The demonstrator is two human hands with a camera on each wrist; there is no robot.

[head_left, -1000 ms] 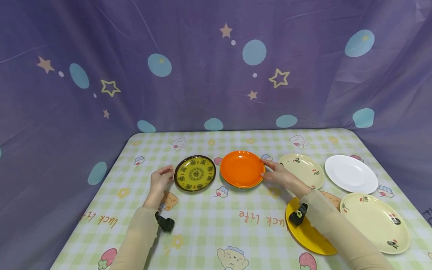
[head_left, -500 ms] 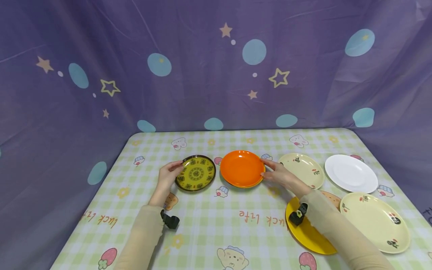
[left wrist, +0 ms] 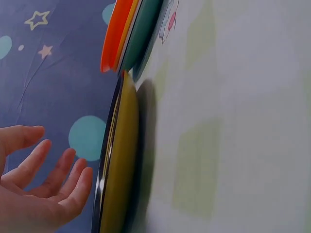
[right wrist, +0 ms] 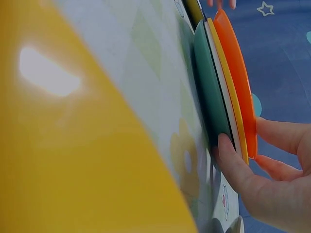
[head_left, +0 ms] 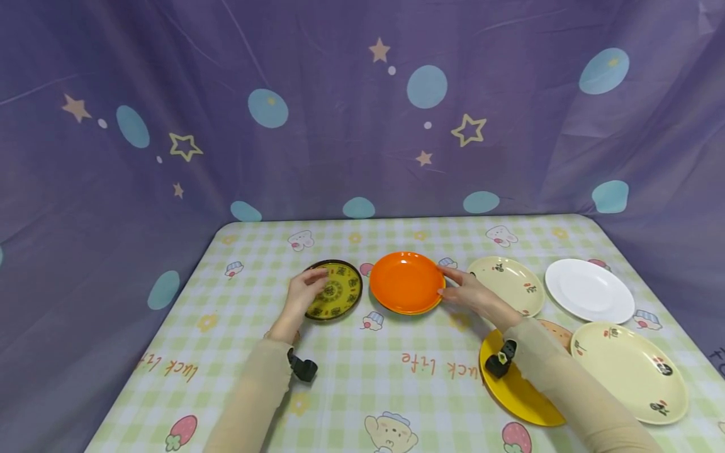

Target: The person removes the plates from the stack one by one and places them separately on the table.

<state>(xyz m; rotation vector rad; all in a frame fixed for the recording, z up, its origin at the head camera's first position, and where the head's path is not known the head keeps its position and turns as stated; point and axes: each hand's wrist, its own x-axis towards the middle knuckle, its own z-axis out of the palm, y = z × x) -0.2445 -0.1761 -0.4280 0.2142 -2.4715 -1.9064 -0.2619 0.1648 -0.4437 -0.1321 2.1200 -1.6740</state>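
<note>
I have the left hand point(head_left: 301, 296) loosely spread, holding nothing, over the patterned plate point(head_left: 342, 294), which I judge stiff, slick and best taken by its rim, the orange-topped stack point(head_left: 404, 283) just beside it, edge pinched by my right hand point(head_left: 469, 294).

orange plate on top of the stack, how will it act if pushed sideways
The orange plate would likely stay stiff, since its rim shows an even round shape. It may slide on the yellow plate beneath it, as its surface looks glossy. Lying wide and shallow, it probably won't roll.
</note>
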